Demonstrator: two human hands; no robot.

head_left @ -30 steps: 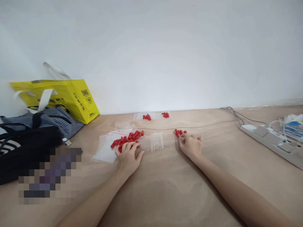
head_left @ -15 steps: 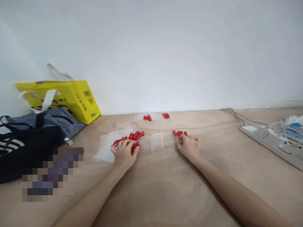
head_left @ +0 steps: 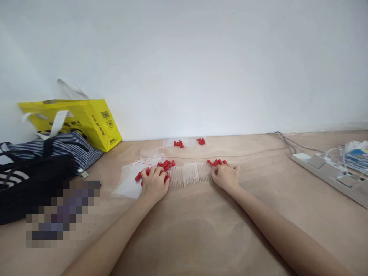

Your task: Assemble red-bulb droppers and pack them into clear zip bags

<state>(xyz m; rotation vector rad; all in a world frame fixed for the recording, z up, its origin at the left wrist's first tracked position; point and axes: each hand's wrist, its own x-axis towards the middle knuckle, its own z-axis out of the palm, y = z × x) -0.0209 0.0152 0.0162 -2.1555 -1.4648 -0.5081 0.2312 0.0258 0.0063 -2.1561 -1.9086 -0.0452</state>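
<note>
A row of thin clear droppers (head_left: 191, 174) with red rubber bulbs lies side by side on the table. The bulbs show at both ends, red bulbs (head_left: 166, 165) on the left and more bulbs (head_left: 217, 163) on the right. My left hand (head_left: 155, 184) curls over the left bulbs, hiding part of them. At the opposite end my right hand (head_left: 227, 177) bends its fingers against the row, just in front of the right bulbs. A clear zip bag (head_left: 126, 184) lies under and beside the left bulbs.
Farther back, another zip bag (head_left: 188, 142) holds red-bulbed droppers. A yellow bag (head_left: 97, 122), a striped bag (head_left: 74, 147) and a black bag (head_left: 37, 188) stand at left. To the right are a power strip (head_left: 324, 172), grey cable (head_left: 290, 143) and papers (head_left: 358, 155).
Both hands have shifted slightly inward, closer to each other along the row. The left hand's fingers have moved right over the bulbs, leaving more of the leftmost bulbs in sight.
</note>
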